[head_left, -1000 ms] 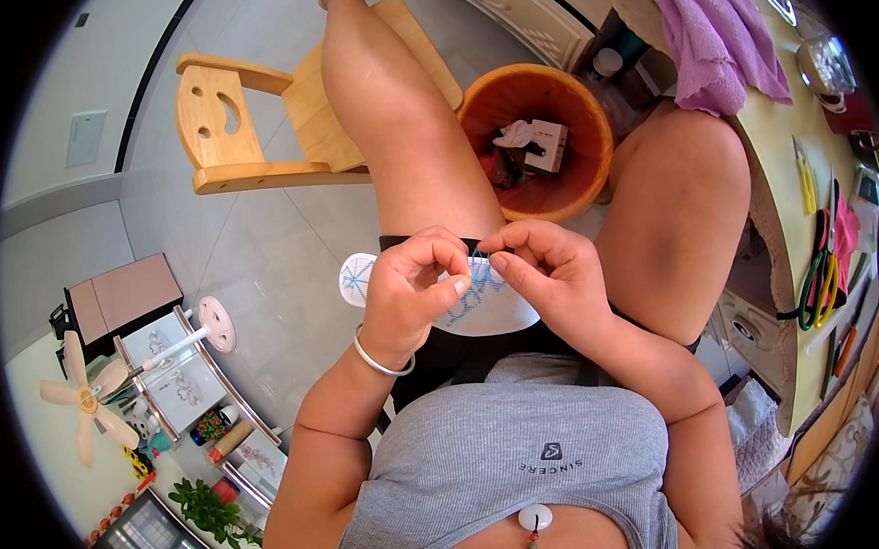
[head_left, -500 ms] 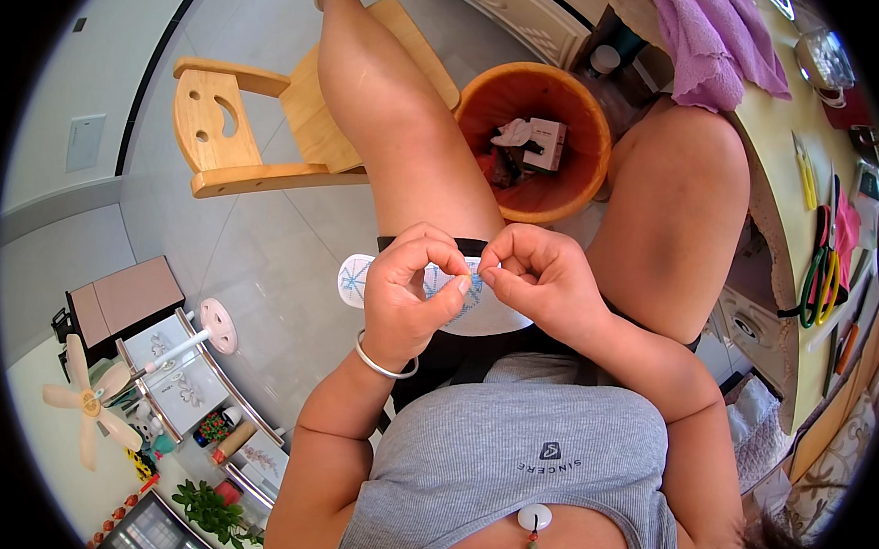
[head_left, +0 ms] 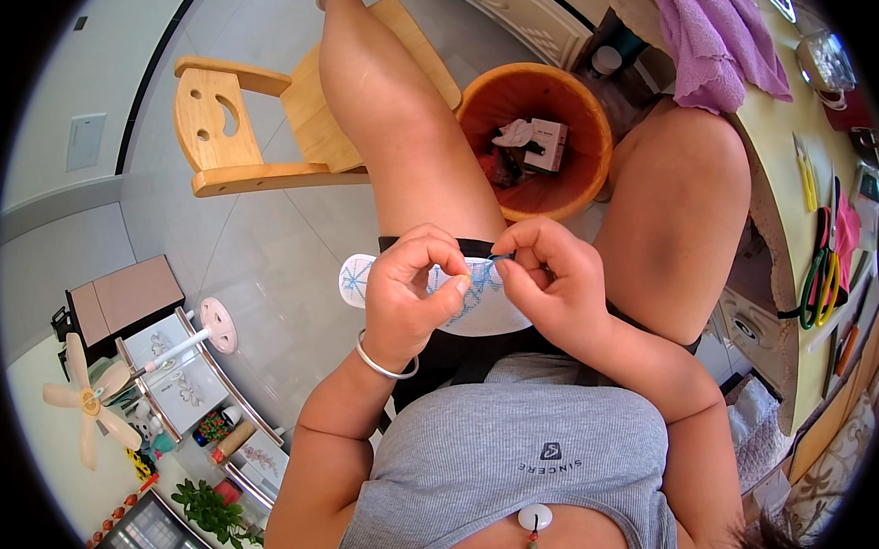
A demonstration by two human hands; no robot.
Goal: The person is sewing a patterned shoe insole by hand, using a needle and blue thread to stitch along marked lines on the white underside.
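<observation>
And now, at the frame's centre, a white, blue-patterned insole (head_left: 489,318) is overlapped by the left hand (head_left: 409,283), its thumb and index fingers brought together, any contents untold. Blue thread (head_left: 498,258) is pinched by the right hand's (head_left: 554,269) fingers. Above, an orange bin (head_left: 467,119) is seen; scissors (head_left: 828,252) are laid on the counter (head_left: 801,383), far right.

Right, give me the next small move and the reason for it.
Probably draw the right hand gently away while the left hand steadies the white, blue-patterned insole: what looks like blue thread shows at the right fingertips, by the insole's far edge, and the left hand covers part of it.
</observation>
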